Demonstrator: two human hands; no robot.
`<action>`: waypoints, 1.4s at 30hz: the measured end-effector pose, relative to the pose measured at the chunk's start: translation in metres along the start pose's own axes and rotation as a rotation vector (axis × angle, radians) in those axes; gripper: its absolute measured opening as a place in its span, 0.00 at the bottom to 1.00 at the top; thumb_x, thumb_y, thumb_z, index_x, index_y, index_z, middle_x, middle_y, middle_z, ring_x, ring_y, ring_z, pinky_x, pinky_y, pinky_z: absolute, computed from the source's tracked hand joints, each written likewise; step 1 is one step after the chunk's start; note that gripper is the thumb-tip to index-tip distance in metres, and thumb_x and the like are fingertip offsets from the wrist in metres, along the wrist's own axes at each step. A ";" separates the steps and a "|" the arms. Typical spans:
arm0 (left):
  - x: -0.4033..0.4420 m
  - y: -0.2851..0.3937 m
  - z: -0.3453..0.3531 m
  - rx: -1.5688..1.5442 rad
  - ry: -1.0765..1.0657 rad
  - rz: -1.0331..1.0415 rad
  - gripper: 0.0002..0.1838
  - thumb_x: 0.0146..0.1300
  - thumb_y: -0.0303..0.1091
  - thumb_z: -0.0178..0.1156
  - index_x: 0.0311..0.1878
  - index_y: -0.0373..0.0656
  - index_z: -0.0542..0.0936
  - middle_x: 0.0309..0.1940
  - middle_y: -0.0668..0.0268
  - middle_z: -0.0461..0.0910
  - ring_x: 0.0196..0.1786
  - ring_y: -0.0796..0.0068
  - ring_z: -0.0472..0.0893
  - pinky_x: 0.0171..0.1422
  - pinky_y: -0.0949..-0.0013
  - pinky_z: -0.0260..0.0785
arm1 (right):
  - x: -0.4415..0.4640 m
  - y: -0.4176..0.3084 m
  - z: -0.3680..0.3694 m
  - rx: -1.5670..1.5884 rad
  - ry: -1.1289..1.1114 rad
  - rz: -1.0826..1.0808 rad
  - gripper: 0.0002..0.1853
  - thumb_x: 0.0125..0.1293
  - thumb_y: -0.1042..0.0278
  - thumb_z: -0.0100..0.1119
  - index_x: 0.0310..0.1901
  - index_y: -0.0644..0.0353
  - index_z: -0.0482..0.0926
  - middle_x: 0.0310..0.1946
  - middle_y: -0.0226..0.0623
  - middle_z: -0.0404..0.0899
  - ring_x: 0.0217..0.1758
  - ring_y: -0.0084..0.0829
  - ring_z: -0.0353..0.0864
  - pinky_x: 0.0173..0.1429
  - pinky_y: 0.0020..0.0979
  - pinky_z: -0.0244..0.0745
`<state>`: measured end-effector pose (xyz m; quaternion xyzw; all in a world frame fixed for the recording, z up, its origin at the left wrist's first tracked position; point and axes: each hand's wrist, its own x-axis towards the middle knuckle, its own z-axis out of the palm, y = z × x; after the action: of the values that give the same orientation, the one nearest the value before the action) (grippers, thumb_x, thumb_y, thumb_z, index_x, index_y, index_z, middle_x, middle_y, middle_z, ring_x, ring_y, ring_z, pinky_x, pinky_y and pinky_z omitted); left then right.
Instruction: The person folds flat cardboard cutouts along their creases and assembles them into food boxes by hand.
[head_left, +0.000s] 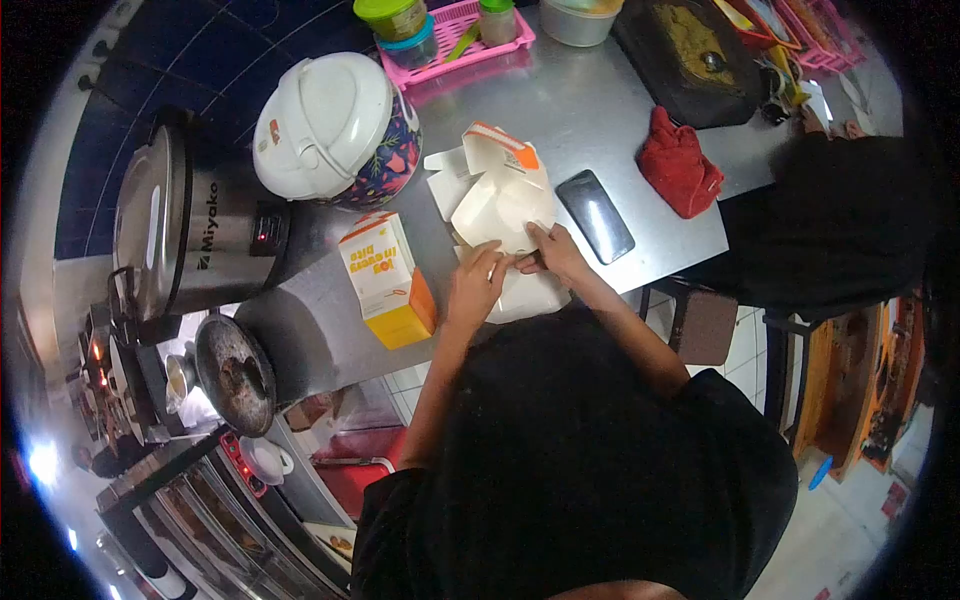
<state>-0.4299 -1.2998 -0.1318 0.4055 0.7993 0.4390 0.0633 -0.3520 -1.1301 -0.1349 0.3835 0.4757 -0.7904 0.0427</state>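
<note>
An unfolded white cardboard box [500, 205] with orange print lies on the steel table, its flaps spread. My left hand [482, 280] is at its near left side, fingers pressed together on the cardboard. On the right, my right hand [552, 252] pinches the same box, the two hands almost meeting. To the left stands a folded yellow and white box [385, 280]. A black phone [596, 217] lies flat to the right of the open box.
A rice cooker [225, 225] and a floral container [335, 130] stand left. Behind is a pink basket [460, 50]. A red cloth [680, 163] and dark tray [690, 60] lie right. Another person [835, 220] works at the far right. A stone mortar [235, 375] sits lower left.
</note>
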 end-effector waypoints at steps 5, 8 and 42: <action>-0.002 -0.004 0.025 -0.434 0.269 -0.527 0.07 0.69 0.29 0.61 0.43 0.34 0.82 0.47 0.53 0.84 0.41 0.70 0.86 0.44 0.66 0.77 | 0.000 0.011 0.012 0.125 0.005 -0.050 0.18 0.76 0.64 0.54 0.58 0.71 0.72 0.42 0.46 0.83 0.34 0.35 0.88 0.44 0.32 0.90; -0.003 -0.012 0.037 -0.627 0.392 -0.466 0.07 0.69 0.28 0.62 0.40 0.33 0.81 0.48 0.52 0.82 0.38 0.73 0.84 0.41 0.70 0.76 | 0.003 0.016 0.012 0.145 0.007 -0.107 0.12 0.72 0.72 0.59 0.52 0.69 0.75 0.38 0.40 0.82 0.32 0.29 0.85 0.46 0.29 0.88; 0.011 0.001 0.023 -0.841 0.103 -0.544 0.11 0.71 0.26 0.60 0.53 0.33 0.84 0.34 0.66 0.84 0.34 0.81 0.78 0.42 0.73 0.73 | -0.023 -0.020 0.018 -0.601 0.205 -0.754 0.05 0.62 0.75 0.69 0.34 0.69 0.85 0.32 0.38 0.83 0.31 0.22 0.83 0.35 0.24 0.78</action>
<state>-0.4261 -1.2770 -0.1417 0.0999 0.6320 0.7101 0.2939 -0.3544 -1.1399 -0.1011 0.2312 0.7901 -0.5367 -0.1848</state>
